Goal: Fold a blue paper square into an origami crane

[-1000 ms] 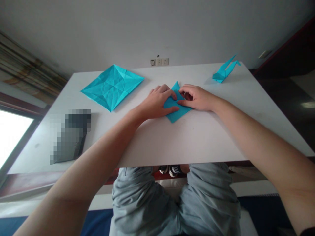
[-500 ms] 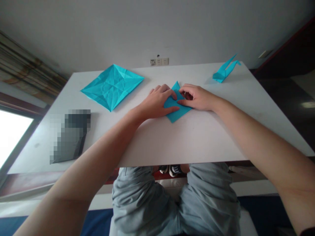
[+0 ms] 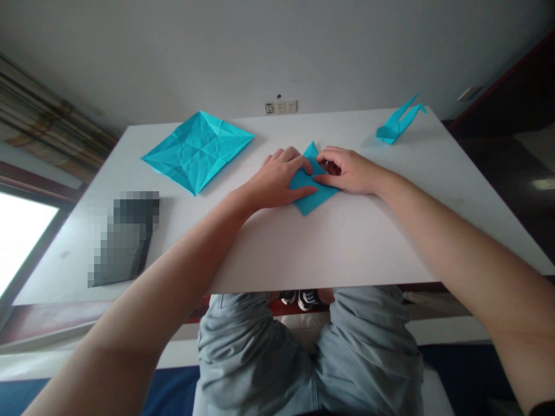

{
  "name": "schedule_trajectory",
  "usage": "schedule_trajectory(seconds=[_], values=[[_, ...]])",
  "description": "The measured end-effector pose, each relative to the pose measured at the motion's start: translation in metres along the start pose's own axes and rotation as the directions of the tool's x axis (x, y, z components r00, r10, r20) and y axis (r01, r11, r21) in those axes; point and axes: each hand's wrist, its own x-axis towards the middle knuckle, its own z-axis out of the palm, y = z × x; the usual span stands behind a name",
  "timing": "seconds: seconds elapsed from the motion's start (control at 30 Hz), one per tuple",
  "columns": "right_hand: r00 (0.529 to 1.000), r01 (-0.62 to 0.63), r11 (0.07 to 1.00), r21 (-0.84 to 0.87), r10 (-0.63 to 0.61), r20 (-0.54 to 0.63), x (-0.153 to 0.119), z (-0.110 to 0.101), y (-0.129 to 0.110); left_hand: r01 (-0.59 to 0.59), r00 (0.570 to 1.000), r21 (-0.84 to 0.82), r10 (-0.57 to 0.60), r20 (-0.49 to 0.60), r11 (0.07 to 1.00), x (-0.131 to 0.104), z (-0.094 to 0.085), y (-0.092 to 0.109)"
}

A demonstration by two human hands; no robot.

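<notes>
My white tabletop (image 3: 277, 248) carries folded blue paper (image 3: 310, 202); left of it, creased paper (image 3: 198, 151) and a blurred dark object (image 3: 125, 240); right, a paper crane (image 3: 396, 126).

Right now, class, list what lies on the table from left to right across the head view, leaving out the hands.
Dark object → creased sheet → folded paper → paper bird.
</notes>
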Motion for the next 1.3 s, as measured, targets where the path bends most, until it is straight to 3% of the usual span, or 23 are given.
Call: schedule_trajectory(seconds=[1.3], values=[[1.000,0.004,1.000,0.006,-0.004,0.003,-0.0003,-0.0003,0.0033,0.009,1.000,0.014,-0.009,-0.004,1.000,-0.0002,0.0003,0.0026]])
